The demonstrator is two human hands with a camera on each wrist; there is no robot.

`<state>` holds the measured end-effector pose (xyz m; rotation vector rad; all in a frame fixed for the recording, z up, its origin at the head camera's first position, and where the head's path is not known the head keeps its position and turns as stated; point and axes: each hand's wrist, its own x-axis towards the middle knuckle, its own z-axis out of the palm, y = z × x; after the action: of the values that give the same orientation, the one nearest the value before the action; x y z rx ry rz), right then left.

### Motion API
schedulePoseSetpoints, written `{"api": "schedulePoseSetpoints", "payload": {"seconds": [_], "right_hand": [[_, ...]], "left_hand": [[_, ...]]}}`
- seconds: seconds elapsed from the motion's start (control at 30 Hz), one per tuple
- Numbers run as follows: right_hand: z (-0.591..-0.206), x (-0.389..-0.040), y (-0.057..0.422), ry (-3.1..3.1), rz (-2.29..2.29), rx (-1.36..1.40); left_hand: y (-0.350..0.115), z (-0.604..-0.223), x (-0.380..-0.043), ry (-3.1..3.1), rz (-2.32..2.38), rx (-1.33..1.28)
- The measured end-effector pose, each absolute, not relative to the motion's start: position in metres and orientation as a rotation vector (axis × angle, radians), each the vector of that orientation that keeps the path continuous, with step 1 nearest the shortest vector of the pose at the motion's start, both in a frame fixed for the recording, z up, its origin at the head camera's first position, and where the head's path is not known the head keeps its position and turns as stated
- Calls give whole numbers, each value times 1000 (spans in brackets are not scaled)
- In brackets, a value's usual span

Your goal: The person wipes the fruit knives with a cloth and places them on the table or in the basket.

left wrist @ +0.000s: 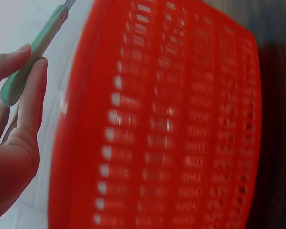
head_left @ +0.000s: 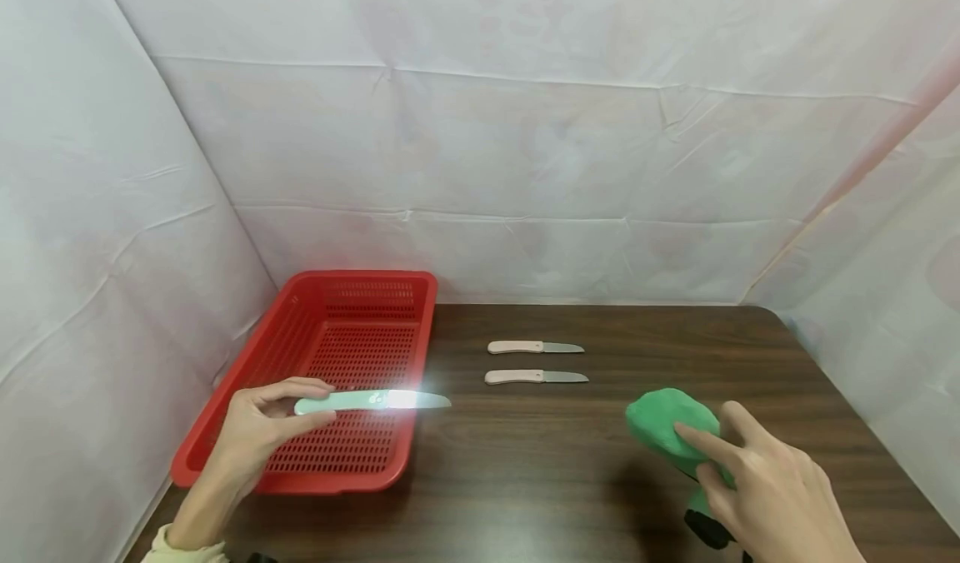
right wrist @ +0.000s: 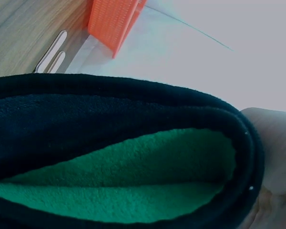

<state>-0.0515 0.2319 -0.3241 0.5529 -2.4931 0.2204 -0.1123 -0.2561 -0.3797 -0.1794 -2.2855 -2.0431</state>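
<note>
My left hand pinches a small knife by the end of its pale green handle, thumb on one side and fingers on the other. The blade points right, level and shiny, and the knife overlaps the red basket in the head view. In the left wrist view the knife handle slants up beside the basket wall. At the right, my right hand grips a bunched green cloth with black edging. Up close in the right wrist view, the cloth hides most of that hand.
Two knives with pale pink handles, a farther one and a nearer one, lie parallel on the dark wooden table, blades to the right. White sheeting stands behind the table and along both sides.
</note>
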Motion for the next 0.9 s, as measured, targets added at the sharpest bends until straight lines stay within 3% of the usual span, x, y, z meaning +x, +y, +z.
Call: {"api": "schedulePoseSetpoints", "payload": {"seconds": [0.43, 0.9], "right_hand": [[-326, -46, 241, -2545, 197, 474], [-329, -45, 245, -2581, 181, 458]], "left_hand": [[-309, -398, -120, -2407, -1960, -58], [-329, -407, -142, -2884, -1687, 170]]}}
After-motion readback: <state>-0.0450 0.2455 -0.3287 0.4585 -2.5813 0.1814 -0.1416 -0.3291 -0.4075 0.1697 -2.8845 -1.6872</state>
